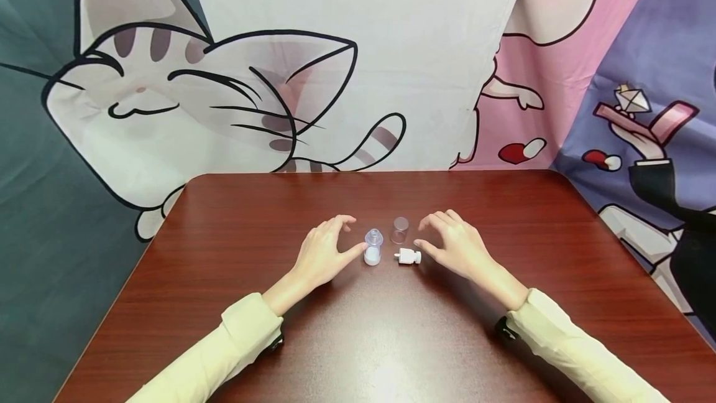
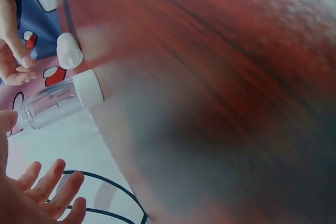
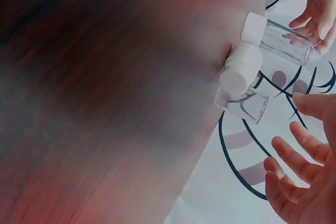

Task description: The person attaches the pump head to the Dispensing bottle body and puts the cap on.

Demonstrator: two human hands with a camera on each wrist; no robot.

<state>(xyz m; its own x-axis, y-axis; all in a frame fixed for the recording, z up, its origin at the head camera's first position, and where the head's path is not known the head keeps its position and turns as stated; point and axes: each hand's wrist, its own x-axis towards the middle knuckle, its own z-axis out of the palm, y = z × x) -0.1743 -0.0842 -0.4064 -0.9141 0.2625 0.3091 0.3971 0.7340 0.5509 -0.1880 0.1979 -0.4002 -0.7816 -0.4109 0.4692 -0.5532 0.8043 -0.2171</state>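
A clear bottle with a white base (image 1: 372, 247) stands upright on the table. Just left of it is my left hand (image 1: 321, 254), fingers spread and relaxed, thumb tip close to the bottle; whether they touch I cannot tell. To the bottle's right, a small white piece with a nozzle (image 1: 409, 256) lies on its side, and a clear cap (image 1: 399, 230) stands behind it. My right hand (image 1: 461, 247) is right of both, fingers loosely bent and holding nothing. In the left wrist view the clear bottle (image 2: 60, 100) shows beside my left hand (image 2: 42, 192); in the right wrist view the clear cap (image 3: 242, 103) is near my right hand (image 3: 304, 166).
The dark red wooden table (image 1: 235, 204) reaches back to a hanging cloth (image 1: 436, 67) printed with cartoon figures. Both forearms, in pale sleeves, rest over the table's near part from either side.
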